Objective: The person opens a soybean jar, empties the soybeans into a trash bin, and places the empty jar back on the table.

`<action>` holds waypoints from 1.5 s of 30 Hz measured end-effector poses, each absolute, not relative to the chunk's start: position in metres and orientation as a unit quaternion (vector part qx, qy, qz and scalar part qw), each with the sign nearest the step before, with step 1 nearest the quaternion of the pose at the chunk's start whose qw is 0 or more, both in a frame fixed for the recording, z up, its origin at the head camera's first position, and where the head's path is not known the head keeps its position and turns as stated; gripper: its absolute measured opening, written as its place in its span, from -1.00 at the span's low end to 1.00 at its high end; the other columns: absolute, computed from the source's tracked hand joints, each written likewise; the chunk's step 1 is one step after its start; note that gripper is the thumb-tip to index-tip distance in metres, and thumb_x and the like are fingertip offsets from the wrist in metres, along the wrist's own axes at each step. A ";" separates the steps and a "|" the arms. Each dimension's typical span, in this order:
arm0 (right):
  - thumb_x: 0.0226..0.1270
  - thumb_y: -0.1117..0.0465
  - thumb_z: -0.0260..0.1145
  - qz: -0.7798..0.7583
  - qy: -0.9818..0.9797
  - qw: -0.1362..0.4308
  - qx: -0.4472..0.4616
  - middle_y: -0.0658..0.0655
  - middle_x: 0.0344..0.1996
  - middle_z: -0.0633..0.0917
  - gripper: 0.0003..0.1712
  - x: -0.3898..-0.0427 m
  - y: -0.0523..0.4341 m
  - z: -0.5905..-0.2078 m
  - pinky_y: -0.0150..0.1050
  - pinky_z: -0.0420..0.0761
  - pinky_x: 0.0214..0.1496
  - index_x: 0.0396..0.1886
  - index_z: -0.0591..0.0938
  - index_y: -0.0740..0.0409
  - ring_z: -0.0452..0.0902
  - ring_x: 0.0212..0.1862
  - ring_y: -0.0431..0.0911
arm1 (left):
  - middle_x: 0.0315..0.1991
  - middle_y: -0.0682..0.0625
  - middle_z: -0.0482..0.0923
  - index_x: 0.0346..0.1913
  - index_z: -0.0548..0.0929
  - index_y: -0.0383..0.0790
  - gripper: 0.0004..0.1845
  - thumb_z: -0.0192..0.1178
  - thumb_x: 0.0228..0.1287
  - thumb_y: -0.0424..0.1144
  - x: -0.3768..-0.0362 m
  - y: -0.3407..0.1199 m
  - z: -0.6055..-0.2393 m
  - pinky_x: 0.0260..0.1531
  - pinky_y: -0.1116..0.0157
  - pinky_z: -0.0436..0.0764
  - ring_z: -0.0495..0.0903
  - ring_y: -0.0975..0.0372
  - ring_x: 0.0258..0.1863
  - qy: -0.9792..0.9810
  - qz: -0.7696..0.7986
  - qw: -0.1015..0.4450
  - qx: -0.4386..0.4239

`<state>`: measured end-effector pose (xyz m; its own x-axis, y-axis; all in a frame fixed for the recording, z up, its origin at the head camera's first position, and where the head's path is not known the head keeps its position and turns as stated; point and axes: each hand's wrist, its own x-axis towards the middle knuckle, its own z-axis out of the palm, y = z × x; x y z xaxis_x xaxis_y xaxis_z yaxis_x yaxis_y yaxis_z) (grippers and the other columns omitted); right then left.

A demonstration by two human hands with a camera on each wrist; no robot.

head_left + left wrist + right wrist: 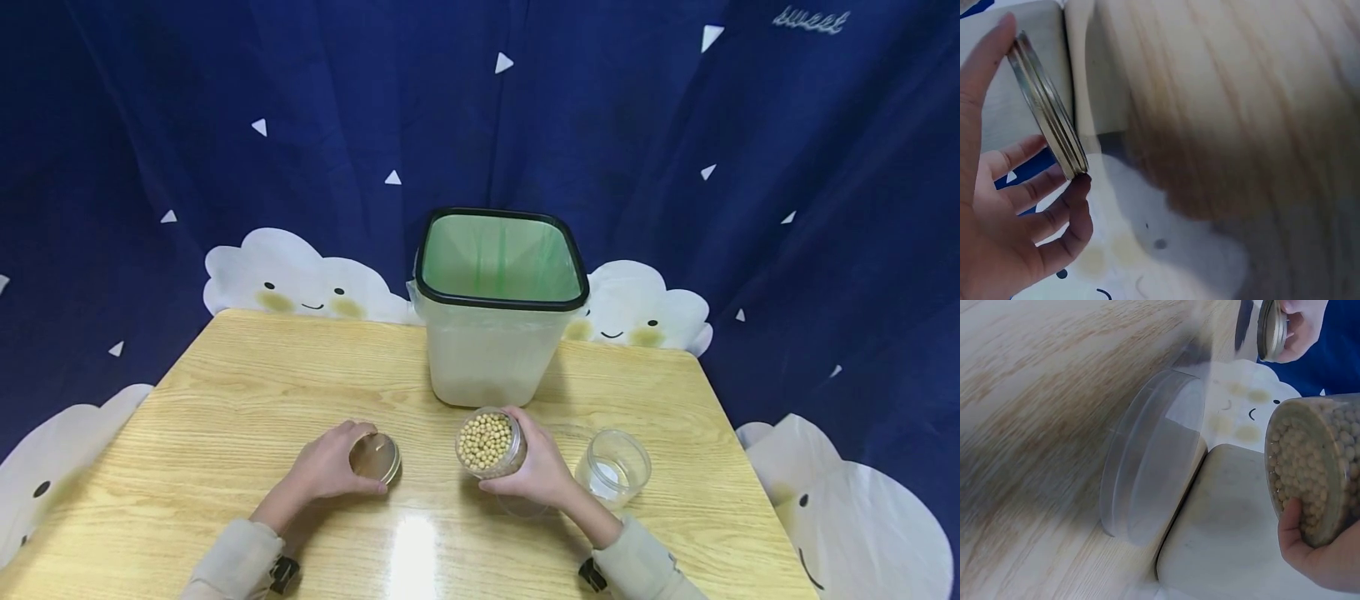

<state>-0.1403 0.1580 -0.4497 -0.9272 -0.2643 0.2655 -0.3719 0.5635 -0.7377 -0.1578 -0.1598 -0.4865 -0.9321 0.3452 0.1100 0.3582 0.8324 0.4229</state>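
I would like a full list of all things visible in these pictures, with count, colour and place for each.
Bin: one, white with black rim and green liner, back centre of table.
Jar of beans: one, clear, beige beans, in right hand.
Empty jar: one, clear, right of the bean jar.
Lid: one, metallic, in left hand.
Table: one, light wood.
Curtain: one, dark blue with white clouds, behind.
Left hand: holds lid.
Right hand: grips bean jar.

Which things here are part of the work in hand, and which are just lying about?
In hand:
- jar of beans, open, gripped by the right hand
- metal lid, held by the left hand

Lying about:
- empty clear jar on the table
- lined bin behind the jars
- cloud-print curtain
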 end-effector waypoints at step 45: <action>-0.53 0.15 0.62 0.481 -0.863 0.048 0.149 0.19 -0.03 0.54 0.09 -0.136 0.171 -0.434 0.00 0.43 0.01 0.18 0.33 0.18 0.47 -0.02 0.07 | -0.07 -0.13 0.51 0.26 0.32 -0.17 -0.22 0.37 -0.07 -0.06 -0.171 -0.142 -0.414 -0.35 0.10 0.53 0.54 0.06 -0.22 -0.885 -0.390 0.163 -0.197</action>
<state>-0.1364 0.1706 -0.4342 -0.9512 -0.2108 0.2252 -0.3024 0.4937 -0.8153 -0.1706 -0.1415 -0.4141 -0.8697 0.2211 0.4414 0.4750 0.6182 0.6263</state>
